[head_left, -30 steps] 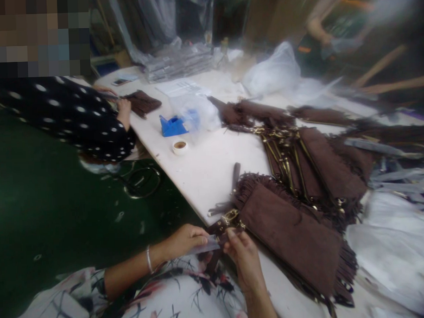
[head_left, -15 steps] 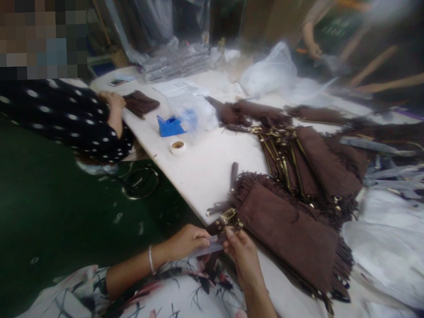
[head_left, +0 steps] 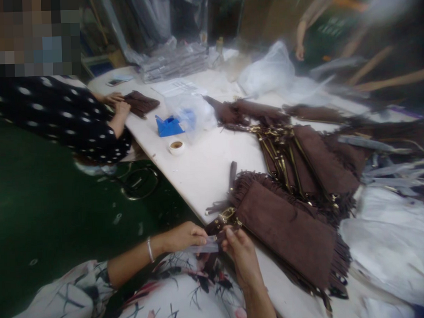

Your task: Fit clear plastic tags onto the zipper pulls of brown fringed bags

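Note:
At the table's near edge, my left hand is closed in a pinch on a clear plastic strip. My right hand faces it, its fingertips pinched on the dark brown strap, close to the strip's end. A gold buckle joins this strap to a brown fringed bag, which lies flat on the table just right of my hands. Exactly where the strip and the strap meet is hidden behind my fingers.
More brown bags with gold zips are piled beyond. A tape roll, a blue tape dispenser and plastic bags lie on the white table. At left, a co-worker's hands touch a folded brown bag.
My left hand has shifted slightly left, and more of the plastic strip shows. Both of the co-worker's hands now show at the folded bag. A far person's hand has dropped away from some plastic.

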Available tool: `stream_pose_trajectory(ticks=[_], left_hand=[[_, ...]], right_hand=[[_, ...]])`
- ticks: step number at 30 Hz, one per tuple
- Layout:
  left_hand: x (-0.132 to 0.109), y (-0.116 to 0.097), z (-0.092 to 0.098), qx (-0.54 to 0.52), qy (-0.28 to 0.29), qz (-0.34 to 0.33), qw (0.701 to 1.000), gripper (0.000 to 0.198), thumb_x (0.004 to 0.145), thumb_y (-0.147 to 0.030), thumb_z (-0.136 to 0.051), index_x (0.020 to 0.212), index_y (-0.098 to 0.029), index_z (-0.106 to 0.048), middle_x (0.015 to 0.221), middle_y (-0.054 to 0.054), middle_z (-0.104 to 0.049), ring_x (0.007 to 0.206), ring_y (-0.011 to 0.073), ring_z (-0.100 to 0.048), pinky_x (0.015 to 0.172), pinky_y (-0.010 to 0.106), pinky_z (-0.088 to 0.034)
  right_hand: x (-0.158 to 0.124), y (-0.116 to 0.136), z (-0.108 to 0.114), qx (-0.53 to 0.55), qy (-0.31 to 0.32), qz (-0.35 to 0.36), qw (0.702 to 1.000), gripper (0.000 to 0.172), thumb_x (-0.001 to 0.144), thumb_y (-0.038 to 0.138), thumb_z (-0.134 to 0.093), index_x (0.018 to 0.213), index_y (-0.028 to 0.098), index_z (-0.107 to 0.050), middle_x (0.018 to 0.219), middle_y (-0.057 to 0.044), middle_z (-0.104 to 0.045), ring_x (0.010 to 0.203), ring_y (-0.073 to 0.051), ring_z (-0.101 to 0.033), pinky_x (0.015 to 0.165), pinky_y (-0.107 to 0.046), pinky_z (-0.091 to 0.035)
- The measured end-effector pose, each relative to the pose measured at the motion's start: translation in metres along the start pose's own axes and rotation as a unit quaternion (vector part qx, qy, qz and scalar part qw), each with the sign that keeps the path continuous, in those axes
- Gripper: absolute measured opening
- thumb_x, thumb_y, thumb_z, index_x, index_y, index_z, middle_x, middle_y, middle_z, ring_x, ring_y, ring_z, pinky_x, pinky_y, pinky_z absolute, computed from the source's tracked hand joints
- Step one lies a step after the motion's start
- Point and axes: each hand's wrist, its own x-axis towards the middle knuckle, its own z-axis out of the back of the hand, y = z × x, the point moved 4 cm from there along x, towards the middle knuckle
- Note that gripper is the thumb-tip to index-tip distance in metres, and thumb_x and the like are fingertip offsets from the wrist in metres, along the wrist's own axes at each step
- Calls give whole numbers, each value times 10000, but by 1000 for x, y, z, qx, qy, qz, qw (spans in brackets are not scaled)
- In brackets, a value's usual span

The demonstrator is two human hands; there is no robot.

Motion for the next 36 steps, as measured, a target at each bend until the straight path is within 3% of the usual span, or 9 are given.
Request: stream_pose_trajectory(ticks=[14,27,36], left_hand=[[3,14,5,-64,46,44,996,436,803,-565,-647,830,-133,-702,574,-3,-626,494,97,-508,499,196,-366],[3,15,5,-90,48,38,994,462,779,-596,-654,765,-136,-692,572,2,-617,490,96,-498,502,203,-373],[2,12,4,-102,52,34,993,457,775,-586,-666,796,-131,-708,591,14,-637,502,105,-514,538,221,-389]], right_hand=[[-3,3,-7,47,61,3,997,365,782,354,-750,1078,202,-599,1051,-87,-705,655,-91,-576,565,-201,-430],[-3,-5,-4,42,91,9,995,346,830,318,-700,1129,206,-566,1098,-96,-692,658,-98,-577,597,-232,-446],[-2,-5,-6,35,92,20,995,321,837,314,-693,1114,199,-579,975,-65,-696,697,-110,-582,648,-244,-455]])
